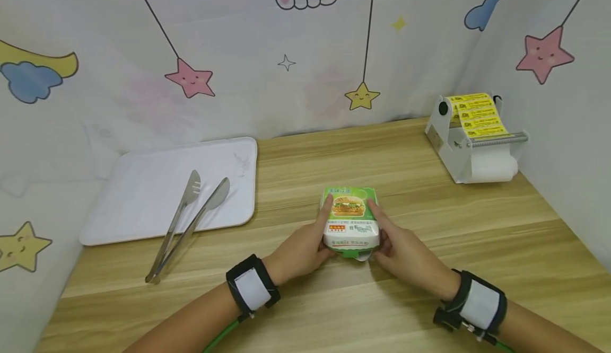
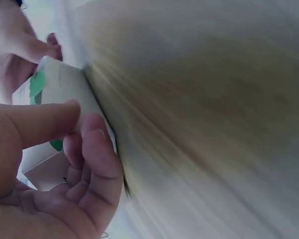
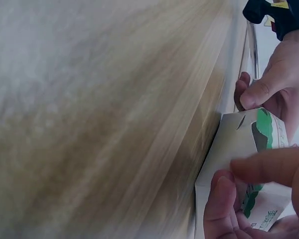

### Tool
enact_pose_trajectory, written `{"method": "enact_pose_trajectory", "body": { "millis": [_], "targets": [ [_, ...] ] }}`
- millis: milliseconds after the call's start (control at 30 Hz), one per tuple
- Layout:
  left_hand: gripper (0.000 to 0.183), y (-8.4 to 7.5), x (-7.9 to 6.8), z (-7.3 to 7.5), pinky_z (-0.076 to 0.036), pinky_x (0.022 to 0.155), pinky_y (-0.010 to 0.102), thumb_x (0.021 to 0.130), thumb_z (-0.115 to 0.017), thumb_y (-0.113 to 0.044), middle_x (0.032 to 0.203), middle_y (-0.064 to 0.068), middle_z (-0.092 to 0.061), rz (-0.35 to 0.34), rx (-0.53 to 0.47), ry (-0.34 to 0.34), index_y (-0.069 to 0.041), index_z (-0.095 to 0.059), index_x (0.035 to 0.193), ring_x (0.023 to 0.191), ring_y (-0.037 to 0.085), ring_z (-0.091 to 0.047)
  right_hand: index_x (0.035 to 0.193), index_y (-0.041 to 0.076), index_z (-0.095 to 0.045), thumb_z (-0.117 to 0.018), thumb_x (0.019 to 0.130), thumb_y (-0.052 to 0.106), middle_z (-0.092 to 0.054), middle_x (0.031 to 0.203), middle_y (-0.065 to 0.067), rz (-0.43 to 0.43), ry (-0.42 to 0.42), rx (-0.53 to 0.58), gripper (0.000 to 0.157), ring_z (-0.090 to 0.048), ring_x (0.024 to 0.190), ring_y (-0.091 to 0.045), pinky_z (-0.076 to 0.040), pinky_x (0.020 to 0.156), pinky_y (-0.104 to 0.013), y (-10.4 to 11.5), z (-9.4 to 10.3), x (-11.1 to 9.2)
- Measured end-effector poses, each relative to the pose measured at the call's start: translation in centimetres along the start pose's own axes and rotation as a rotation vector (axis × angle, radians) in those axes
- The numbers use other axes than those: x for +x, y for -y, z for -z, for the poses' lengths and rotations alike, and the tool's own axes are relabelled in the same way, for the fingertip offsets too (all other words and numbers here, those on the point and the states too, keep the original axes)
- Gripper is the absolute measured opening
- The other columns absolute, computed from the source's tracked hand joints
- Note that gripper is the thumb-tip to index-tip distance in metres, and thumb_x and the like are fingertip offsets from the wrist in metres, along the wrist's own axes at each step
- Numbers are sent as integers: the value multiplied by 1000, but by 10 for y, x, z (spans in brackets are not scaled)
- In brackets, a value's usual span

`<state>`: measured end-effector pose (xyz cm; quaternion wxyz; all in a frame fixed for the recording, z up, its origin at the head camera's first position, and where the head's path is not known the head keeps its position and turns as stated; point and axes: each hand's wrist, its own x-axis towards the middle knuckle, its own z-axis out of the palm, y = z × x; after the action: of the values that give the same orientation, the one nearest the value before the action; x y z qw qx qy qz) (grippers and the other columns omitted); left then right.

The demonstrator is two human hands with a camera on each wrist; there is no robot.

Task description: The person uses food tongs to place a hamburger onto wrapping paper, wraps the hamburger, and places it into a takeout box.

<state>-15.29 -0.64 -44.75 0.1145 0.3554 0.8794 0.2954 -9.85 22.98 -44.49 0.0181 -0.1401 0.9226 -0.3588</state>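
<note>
A green and white burger box (image 1: 350,228) with a burger picture on its lid sits on the wooden table in front of me. My left hand (image 1: 302,248) grips its left side, and my right hand (image 1: 409,255) grips the right side. Both index fingers lie along the lid's side edges. In the left wrist view the box's pale front wall (image 2: 65,92) and green scalloped flap show behind the curled left fingers. The right wrist view shows the right thumb and fingertips close together at the front of the box (image 3: 231,144).
Metal tongs (image 1: 183,220) lie partly on a white tray (image 1: 143,183) at the left, their joined end over the table (image 1: 286,167). At the back right stands a label dispenser (image 1: 458,146) with a roll of yellow labels (image 1: 482,117). A patterned curtain (image 1: 286,93) hangs behind.
</note>
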Motion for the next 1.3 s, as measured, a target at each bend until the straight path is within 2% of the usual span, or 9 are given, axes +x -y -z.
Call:
{"method": "enact_pose_trajectory", "body": {
  "millis": [167, 333, 433, 633, 733, 833, 933, 1067, 1300],
  "targets": [
    [102, -1, 1, -3, -52, 70, 28, 86, -68, -26, 108, 13, -66, -4, 180, -77, -6, 6, 155, 81, 13, -61, 157, 15, -11, -76, 78, 16, -70, 97, -5, 119, -40, -205, 101, -62, 79, -9, -53, 67, -27, -5, -1, 0],
    [109, -6, 4, -7, -54, 68, 32, 80, -72, -41, 112, 20, -60, 45, 232, -141, -7, -3, 156, 84, 19, -60, 154, -1, -6, -68, 86, 15, -71, 97, -17, 208, -92, -442, 93, -66, 73, -15, -54, 61, -29, -10, -6, 0],
    [107, -9, 5, -7, -54, 63, 31, 80, -71, -41, 112, 22, -60, 67, 266, -159, -5, -4, 155, 80, 19, -60, 154, 2, -5, -66, 87, 12, -71, 88, -15, 224, -100, -468, 91, -64, 66, -14, -53, 56, -28, -11, -7, 1],
    [105, -12, 7, -7, -50, 52, 28, 79, -74, -35, 100, 19, -62, 73, 328, -172, -2, -8, 155, 67, 16, -57, 154, 13, -21, -69, 85, 14, -61, 66, -2, 317, -96, -566, 84, -56, 55, -10, -48, 47, -27, -10, -2, 3],
    [105, -13, 8, -7, -47, 48, 26, 78, -74, -33, 94, 17, -61, 91, 353, -165, -3, -9, 155, 62, 14, -54, 149, 11, -33, -74, 80, 23, -59, 78, -3, 333, -119, -606, 81, -53, 60, -12, -46, 47, -27, -7, 0, 6],
    [105, -14, 8, -7, -46, 46, 27, 78, -74, -33, 91, 16, -60, 102, 370, -164, -4, -10, 155, 61, 14, -53, 144, 11, -44, -76, 72, 48, -57, 107, -14, 319, -149, -627, 87, -58, 84, -22, -50, 50, -31, 0, 1, 11],
    [105, -14, 8, -8, -48, 47, 27, 78, -75, -35, 93, 17, -61, 93, 375, -168, -4, -10, 155, 62, 15, -55, 137, 7, -50, -72, 64, 64, -51, 121, -19, 309, -177, -692, 95, -56, 99, -32, -53, 51, -36, 7, -2, 16],
    [104, -12, 8, -8, -49, 49, 28, 79, -74, -38, 95, 18, -62, 76, 359, -169, -3, -11, 154, 65, 17, -58, 129, 3, -54, -74, 69, 58, -56, 124, -23, 364, -232, -746, 84, -60, 97, -36, -55, 53, -39, 9, -4, 19],
    [103, -12, 10, -4, -53, 57, 32, 79, -75, -32, 100, 18, -64, 80, 333, -149, -2, -10, 154, 76, 21, -63, 131, 8, -58, -73, 74, 50, -58, 124, -27, 444, -258, -734, 72, -63, 91, -34, -56, 54, -41, 9, -1, 20]
  ]
}}
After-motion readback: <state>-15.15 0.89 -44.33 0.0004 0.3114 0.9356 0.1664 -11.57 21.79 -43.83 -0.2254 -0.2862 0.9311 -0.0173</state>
